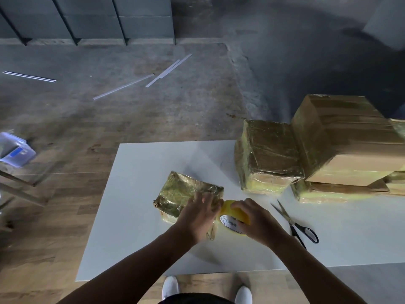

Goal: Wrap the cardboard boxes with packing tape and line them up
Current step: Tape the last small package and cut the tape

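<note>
Your left hand [200, 216] lies flat on the wrapped box [182, 191] on the bench [135, 216], grip apart. Your right hand [259, 222] has its grip clamped on the tape roll [234, 216] against the box's right side, with scissors [294, 227] lying near.

Left hand [197, 218] covered the near right corner of box [182, 191] at mid-table [135, 216]. Right hand [256, 222] hid part of tape roll [229, 208]; label print only partly legible. Stack [341, 150] at table's right end ran off frame. Bluish object [15, 150] left of table: blurred, cut off.
</note>
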`<state>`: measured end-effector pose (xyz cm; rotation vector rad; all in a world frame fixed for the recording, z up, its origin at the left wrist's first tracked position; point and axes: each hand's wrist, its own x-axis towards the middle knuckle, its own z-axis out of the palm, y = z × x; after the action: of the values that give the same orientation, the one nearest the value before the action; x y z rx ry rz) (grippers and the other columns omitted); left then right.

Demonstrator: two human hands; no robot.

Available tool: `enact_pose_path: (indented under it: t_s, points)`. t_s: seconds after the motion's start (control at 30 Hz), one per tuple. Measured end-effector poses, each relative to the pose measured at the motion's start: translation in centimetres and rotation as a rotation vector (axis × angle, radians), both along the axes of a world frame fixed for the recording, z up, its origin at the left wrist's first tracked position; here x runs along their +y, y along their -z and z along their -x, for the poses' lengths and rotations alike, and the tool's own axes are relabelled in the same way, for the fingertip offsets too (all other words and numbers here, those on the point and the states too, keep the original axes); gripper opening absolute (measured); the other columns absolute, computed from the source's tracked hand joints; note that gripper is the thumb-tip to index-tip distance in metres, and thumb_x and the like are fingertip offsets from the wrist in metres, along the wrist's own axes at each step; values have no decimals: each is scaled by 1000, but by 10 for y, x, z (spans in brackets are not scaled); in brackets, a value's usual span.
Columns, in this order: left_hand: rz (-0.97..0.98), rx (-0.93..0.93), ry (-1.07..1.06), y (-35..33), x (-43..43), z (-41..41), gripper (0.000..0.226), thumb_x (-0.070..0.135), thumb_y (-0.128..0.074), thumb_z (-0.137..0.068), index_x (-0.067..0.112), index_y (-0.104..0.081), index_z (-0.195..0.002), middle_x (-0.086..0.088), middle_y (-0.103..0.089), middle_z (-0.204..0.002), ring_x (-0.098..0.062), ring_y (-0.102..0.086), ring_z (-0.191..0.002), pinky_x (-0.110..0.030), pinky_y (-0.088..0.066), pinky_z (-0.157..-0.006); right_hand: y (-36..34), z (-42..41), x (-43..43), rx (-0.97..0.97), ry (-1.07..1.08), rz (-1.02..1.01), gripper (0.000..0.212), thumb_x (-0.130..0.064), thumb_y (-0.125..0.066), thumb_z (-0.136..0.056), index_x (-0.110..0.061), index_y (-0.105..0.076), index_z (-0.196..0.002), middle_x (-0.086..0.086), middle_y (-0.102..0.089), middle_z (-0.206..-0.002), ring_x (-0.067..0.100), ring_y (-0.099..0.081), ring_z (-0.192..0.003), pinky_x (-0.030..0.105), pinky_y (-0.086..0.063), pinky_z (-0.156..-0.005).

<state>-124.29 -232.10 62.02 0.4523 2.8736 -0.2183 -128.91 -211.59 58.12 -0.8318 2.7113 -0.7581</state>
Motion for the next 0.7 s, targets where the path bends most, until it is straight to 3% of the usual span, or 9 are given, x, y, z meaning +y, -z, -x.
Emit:
enact_pose_path:
  t_s: [0.07, 0.13, 0.27, 0.4, 0.57, 0.63, 0.7]
  points:
    - [8, 5, -11, 1, 1, 0, 68, 11, -53, -88, 15, -19, -146, -25, -28, -137, -45, -33, -125, -48, -42, -94, -2, 3, -3, 24, -29, -103, 39, -48, -50, -78, -35, -48, -115, -2, -53, -98, 21, -60, -82, 24, -42, -66]
    - [6, 7, -15, 1, 2, 1, 72, 8, -55, -85, 17, -17, -146, -25, -28, -137, -45, -33, -124, -46, -45, -93, 1, 5, 1, 36, -94, -259, 38, -39, -55, -82, -34, -46, -119, 1, -54, -103, 26, -62, -87, 26, -45, -70]
    - [19, 23, -15, 7, 4, -1, 74, 9, -55, -86, 23, -17, -148, -24, -28, -137, -42, -36, -121, -45, -46, -89, 5, 3, -1, -87, -75, -276, 41, -32, -59, -84, -34, -43, -121, 3, -54, -110, 30, -61, -94, 30, -47, -75]
    - [37, 4, -2, 5, 5, 3, 57, 9, -49, -90, 18, -26, -142, -23, -29, -139, -41, -35, -125, -47, -46, -90, 7, 1, -16, -176, -56, -179, 43, -33, -62, -84, -35, -42, -122, 2, -51, -110, 28, -60, -96, 29, -45, -73]
    - [-92, 100, -18, -15, -23, 8, 65, 11, -57, -81, 26, -33, -140, -16, -34, -134, -33, -42, -115, -38, -51, -78, -14, 4, -15, -128, -36, 47, 44, -25, -60, -83, -33, -51, -126, -2, -51, -109, 18, -56, -94, 27, -48, -77]
    - [-244, 214, -33, -27, -34, 2, 66, 10, -61, -78, 30, -43, -138, -14, -43, -117, -30, -48, -104, -35, -54, -63, -38, 14, -16, -75, -11, 173, 49, -24, -56, -76, -32, -54, -124, -5, -53, -111, 7, -53, -94, 15, -42, -79]
    - [-437, 374, -114, -30, -45, -6, 63, 12, -71, -76, 30, -53, -133, -12, -49, -104, -29, -54, -91, -32, -53, -49, -63, 26, -18, -26, 26, 255, 55, -24, -57, -72, -43, -51, -123, -15, -51, -115, -8, -48, -97, 2, -35, -81]
